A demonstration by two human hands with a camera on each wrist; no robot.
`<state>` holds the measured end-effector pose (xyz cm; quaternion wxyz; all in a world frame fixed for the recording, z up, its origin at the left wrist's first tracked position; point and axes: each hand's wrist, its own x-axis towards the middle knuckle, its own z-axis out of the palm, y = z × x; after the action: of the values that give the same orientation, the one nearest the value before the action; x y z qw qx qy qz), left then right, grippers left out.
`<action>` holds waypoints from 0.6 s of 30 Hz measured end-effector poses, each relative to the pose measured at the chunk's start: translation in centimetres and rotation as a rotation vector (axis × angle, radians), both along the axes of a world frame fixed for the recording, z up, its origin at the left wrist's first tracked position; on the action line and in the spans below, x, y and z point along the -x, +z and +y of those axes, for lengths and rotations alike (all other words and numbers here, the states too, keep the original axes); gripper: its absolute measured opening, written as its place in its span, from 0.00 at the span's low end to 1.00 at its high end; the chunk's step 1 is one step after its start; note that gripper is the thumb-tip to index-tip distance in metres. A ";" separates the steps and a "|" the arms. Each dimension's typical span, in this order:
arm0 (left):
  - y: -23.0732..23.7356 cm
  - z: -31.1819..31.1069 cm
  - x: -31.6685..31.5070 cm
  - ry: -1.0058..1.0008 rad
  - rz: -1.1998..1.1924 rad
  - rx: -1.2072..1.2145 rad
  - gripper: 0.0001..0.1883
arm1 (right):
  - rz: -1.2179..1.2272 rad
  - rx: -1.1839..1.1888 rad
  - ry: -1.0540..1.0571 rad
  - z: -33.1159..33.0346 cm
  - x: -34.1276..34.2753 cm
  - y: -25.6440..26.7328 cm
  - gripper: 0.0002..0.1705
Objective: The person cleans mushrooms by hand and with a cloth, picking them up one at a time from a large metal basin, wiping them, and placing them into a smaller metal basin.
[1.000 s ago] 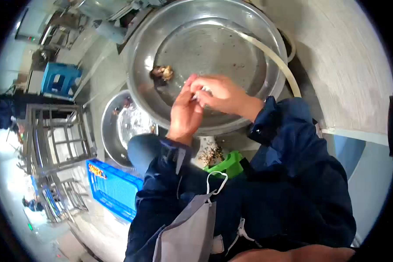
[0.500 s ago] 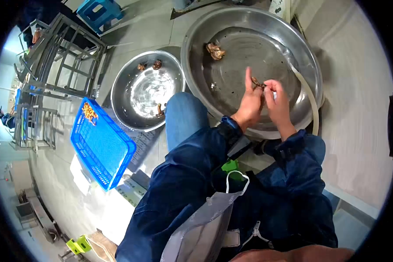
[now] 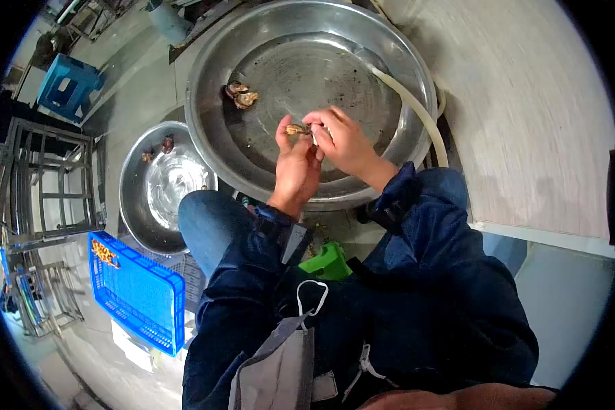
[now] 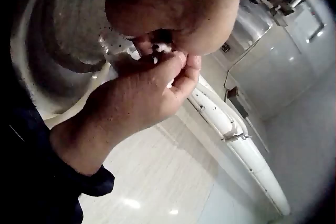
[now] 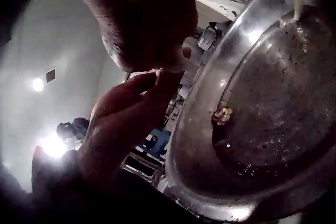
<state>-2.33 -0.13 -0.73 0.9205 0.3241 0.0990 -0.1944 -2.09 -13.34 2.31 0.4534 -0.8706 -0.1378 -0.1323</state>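
Note:
Over the large metal basin (image 3: 201,130), the two hands meet in the head view. The left hand (image 3: 297,174) holds a small knobbly brown-yellow piece (image 3: 296,129) between thumb and fingers. Right beside it, the right hand (image 3: 352,147) has its fingertips closed on a small white thing (image 4: 169,84), mostly hidden by the fingers; I cannot tell its kind. A clump of similar brown pieces (image 3: 244,98) lies in the large basin toward its left wall.
A smaller metal basin (image 3: 131,198) with a few brown lumps (image 3: 168,143) stands at the left. Below it is a blue plastic crate (image 3: 140,294) with orange bits in one corner. A pale hose (image 3: 417,106) hangs over the large basin's right rim. Between the legs sits a green stool (image 3: 329,261).
The head view swung left and back, shifting the whole scene. Both hands stay together over the large basin, and the brown-yellow piece stays in the left hand, with its angle changed.

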 end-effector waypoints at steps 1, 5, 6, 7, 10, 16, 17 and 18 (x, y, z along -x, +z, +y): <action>0.2 -0.1 -0.1 -0.010 0.004 0.020 0.30 | 0.018 -0.023 -0.032 -0.4 -0.2 0.0 0.11; 1.1 -0.6 -0.3 0.024 0.017 0.039 0.27 | 0.090 -0.232 -0.089 -1.4 -0.8 0.7 0.11; 0.9 -0.7 -0.4 0.030 -0.008 0.028 0.27 | 0.137 -0.313 -0.063 -1.3 -0.8 0.9 0.11; 0.7 -0.7 -0.5 0.037 -0.033 0.018 0.26 | 0.183 -0.394 -0.037 -1.0 -0.6 1.3 0.11; -0.3 -0.2 -0.7 -0.013 -0.128 0.026 0.24 | -0.059 0.007 0.048 -1.4 -1.1 0.1 0.12; -0.5 0.5 -1.1 0.016 -0.164 -0.027 0.15 | -0.008 0.046 0.036 -1.4 -1.0 0.4 0.12; -0.7 0.6 -1.1 -0.005 -0.148 -0.062 0.13 | 0.012 0.058 0.021 -1.4 -1.0 0.4 0.12; -1.0 0.6 -1.0 -0.029 -0.130 -0.096 0.11 | 0.032 0.071 0.001 -1.4 -1.0 0.6 0.13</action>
<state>-1.32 0.50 -1.76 0.9055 0.3812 0.0435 -0.1813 -1.07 -14.78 2.88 0.4247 -0.8880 -0.1357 -0.1129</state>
